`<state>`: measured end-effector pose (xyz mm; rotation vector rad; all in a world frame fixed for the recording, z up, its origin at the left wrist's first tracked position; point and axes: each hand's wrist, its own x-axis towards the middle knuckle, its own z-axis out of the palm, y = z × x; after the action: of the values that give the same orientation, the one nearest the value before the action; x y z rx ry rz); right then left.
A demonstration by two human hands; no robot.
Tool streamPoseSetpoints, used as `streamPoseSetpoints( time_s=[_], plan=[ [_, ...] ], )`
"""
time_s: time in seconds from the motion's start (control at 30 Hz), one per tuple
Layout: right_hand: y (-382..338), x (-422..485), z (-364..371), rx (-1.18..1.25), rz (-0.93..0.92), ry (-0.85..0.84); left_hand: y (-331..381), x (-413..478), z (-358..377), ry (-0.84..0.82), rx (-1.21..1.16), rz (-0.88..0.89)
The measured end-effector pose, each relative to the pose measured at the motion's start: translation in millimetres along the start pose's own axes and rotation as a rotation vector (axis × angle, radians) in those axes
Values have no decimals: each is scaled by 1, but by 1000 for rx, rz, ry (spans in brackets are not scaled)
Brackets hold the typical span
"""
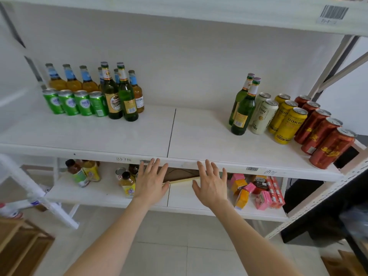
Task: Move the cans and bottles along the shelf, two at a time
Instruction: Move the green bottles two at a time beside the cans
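Observation:
On the white shelf (pixel 179 136), a left group holds several green cans (pixel 75 102), amber bottles with blue labels (pixel 71 80) behind them, and two green glass bottles (pixel 119 96). A right group holds two more green bottles (pixel 244 108), white cans (pixel 262 116), yellow cans (pixel 288 122) and several red cans (pixel 322 138). My left hand (pixel 150 180) and my right hand (pixel 212 184) hover side by side just below the shelf's front edge, palms down, fingers spread, holding nothing.
The lower shelf (pixel 99 192) carries juice bottles (pixel 127 184), a small can and pink and orange cartons (pixel 258 194). An upper shelf (pixel 199 10) hangs overhead. Shelf posts (pixel 326 62) stand at the right. A wooden crate (pixel 20 246) sits on the floor at the left.

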<state>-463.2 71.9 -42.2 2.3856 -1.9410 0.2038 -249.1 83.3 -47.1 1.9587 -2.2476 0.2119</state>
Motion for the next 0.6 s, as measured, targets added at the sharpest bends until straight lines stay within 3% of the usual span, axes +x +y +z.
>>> streamPoseSetpoints(
  time_s=[0.6],
  plan=[
    [-221,77,-1,41,43,39,-225,9,-19,-15,29,4]
  ],
)
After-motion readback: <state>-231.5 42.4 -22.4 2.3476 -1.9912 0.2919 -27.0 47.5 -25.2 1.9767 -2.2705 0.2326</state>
